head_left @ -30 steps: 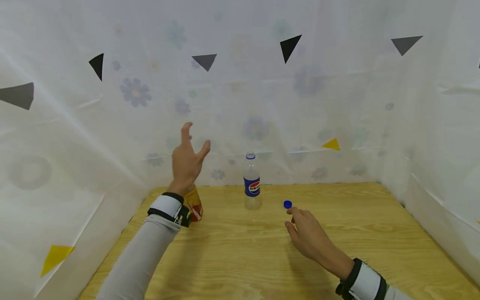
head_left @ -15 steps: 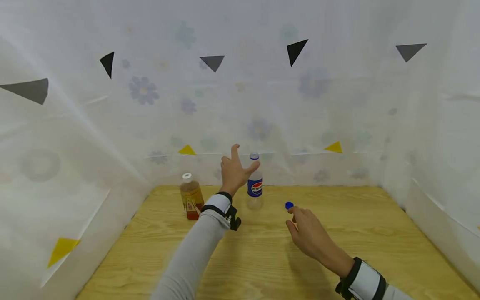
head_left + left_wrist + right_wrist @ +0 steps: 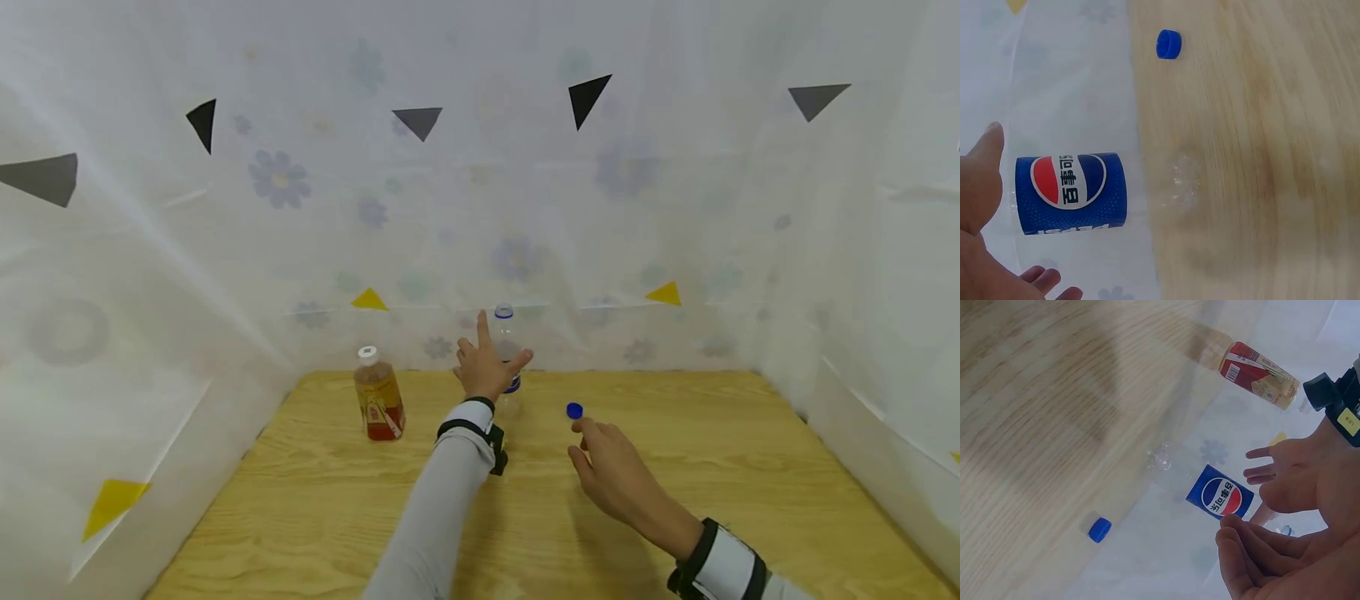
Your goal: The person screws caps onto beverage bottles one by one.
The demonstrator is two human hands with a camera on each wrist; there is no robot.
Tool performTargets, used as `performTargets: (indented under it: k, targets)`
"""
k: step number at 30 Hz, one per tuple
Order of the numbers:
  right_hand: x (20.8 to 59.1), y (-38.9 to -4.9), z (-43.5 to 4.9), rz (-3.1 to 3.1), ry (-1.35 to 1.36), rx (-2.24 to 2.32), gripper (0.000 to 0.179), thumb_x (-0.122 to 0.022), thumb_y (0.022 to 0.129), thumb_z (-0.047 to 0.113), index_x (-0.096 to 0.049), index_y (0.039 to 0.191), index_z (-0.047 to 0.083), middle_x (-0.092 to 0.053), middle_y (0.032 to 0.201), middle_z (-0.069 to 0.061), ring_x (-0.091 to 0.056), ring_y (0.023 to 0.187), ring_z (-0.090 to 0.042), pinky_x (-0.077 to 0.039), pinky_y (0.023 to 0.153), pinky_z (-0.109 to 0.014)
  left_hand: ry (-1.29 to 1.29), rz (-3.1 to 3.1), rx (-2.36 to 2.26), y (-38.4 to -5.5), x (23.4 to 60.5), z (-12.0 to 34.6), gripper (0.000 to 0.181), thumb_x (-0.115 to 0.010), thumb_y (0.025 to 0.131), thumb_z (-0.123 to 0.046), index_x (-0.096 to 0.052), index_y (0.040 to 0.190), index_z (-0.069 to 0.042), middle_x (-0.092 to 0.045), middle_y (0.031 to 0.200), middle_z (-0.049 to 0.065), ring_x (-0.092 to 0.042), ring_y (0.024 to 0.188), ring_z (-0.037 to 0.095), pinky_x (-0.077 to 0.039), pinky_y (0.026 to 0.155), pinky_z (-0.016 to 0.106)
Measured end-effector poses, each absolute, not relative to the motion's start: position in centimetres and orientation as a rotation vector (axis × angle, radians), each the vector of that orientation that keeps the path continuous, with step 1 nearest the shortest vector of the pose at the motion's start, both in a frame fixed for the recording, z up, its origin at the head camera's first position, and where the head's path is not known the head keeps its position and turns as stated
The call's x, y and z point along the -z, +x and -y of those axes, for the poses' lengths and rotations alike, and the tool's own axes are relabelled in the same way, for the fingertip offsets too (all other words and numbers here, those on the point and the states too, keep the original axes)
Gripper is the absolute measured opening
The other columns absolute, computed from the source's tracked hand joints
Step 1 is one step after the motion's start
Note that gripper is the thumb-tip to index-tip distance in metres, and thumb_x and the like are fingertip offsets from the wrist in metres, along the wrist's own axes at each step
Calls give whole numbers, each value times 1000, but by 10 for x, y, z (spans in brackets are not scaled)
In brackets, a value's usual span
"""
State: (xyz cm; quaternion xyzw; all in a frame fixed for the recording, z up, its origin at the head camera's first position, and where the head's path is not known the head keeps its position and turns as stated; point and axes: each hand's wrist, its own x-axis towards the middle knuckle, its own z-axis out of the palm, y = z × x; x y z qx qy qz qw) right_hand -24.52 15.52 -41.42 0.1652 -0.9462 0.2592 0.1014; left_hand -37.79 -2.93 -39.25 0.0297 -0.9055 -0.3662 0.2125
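An uncapped clear plastic Pepsi bottle [image 3: 504,327] with a blue label [image 3: 1072,195] stands upright towards the back of the table. My left hand [image 3: 486,368] is right at it, fingers spread and thumb out, covering much of the label in the head view. In the left wrist view the thumb and fingers lie on either side of the bottle's upper part, not closed round it. A blue bottle cap [image 3: 574,410] lies on the table to the right. Just in front of the cap hovers my right hand [image 3: 626,482], its fingers loosely bent and holding nothing.
To the left stands a bottle [image 3: 379,402] with a white cap and a yellow and red label. The wood-grain table [image 3: 315,517] is enclosed by white sheeting [image 3: 465,217] with flower prints and coloured triangles at the back and sides.
My left hand has swung right and down from above the white-capped bottle to the Pepsi bottle, uncovering the white-capped one. My right hand has stayed by the cap.
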Motion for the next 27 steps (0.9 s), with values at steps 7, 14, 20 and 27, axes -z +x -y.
performTargets:
  k: [7, 14, 20, 27]
  targets:
    - [416, -244, -159, 2765, 518, -740, 28, -61, 100, 11, -61, 125, -2, -64, 94, -7, -58, 87, -20, -49, 73, -37, 187, 2483, 1069, -391, 397, 28, 85, -77, 87, -52, -38, 156, -21, -50, 131, 28, -51, 121, 46, -39, 96, 61]
    - [419, -245, -162, 2784, 506, -744, 29, -60, 101, 12, -60, 126, -3, -65, 97, -8, -60, 91, -24, -51, 75, -39, -17, 2467, 1141, -384, 388, 33, 79, -74, 91, -48, -39, 154, -18, -64, 123, 22, -61, 110, 40, -42, 91, 60]
    - [421, -248, -164, 2785, 501, -760, 29, -60, 101, 11, -60, 126, -3, -65, 96, -9, -61, 93, -26, -52, 75, -41, -316, 2474, 1084, -357, 373, 47, 76, -72, 93, -47, -38, 153, -17, -58, 63, 14, -52, 50, 25, -38, 48, 33]
    - [427, -249, -170, 2797, 457, -749, 26, -62, 100, 11, -61, 122, -3, -66, 95, -9, -63, 91, -26, -54, 72, -39, -473, 2576, 1147, -313, 363, 55, 74, -77, 89, -45, -42, 149, -19, -72, 98, 17, -71, 78, 26, -55, 59, 31]
